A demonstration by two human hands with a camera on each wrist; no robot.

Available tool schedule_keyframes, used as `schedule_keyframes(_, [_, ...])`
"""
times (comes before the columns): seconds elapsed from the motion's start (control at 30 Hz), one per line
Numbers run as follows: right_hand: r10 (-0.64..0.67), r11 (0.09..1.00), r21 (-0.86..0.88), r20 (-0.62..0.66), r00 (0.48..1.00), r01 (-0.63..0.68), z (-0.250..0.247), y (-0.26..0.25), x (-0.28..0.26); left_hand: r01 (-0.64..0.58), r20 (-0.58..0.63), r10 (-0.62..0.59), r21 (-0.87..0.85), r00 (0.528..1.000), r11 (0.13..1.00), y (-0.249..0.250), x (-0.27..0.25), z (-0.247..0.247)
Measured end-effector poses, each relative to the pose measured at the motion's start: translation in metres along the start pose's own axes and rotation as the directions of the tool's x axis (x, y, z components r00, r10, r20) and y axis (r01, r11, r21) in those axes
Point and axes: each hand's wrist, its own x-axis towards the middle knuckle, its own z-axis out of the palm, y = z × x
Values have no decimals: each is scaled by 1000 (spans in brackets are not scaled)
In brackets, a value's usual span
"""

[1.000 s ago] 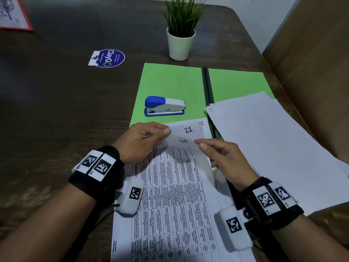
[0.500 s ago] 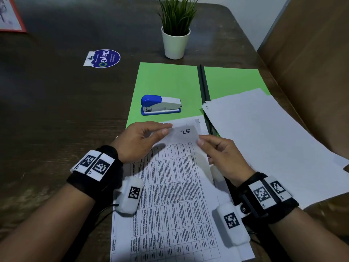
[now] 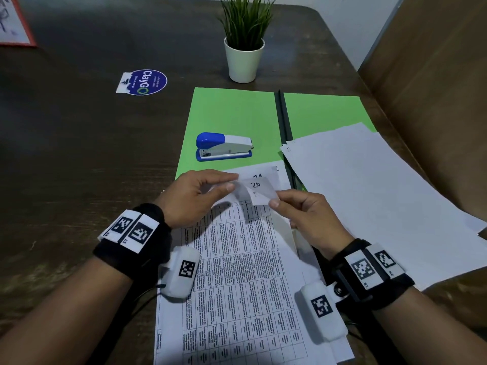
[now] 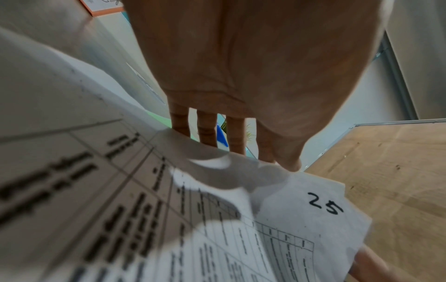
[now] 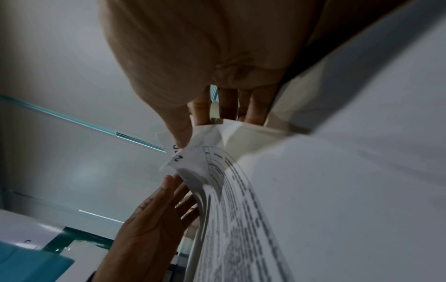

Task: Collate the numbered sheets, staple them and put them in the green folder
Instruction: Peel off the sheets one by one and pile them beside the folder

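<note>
Head view: stapler (image 3: 224, 147) and printed sheets (image 3: 237, 272) lie on open green folder (image 3: 232, 114).

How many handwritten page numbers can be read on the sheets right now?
3: "20" on the corner lifted between both hands, "25" on a sheet in the left wrist view, and a partly covered "21" just behind. More are likely hidden in the stack.

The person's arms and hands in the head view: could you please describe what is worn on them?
Both forearms are bare, with no sleeves. The left hand and right hand are ungloved. Each wrist carries a black band bearing white square-coded tags and a white pod with another tag. Thin black cables trail from them.
</note>
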Motion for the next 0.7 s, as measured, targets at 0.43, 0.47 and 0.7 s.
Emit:
schedule_keyframes(0.43, [14,996,-90,-5,1000,-14,3,1,0,-8,-76,8,7,997,1000,-2,3,2])
schedule_keyframes(0.47, [14,995,-94,2,1000,-14,4,0,0,-3,-74,3,-6,997,1000,-1,2,2])
schedule_keyframes(0.7, [5,992,-128,52,999,2,7,-4,-3,-12,-76,11,-16,997,1000,-5,4,3])
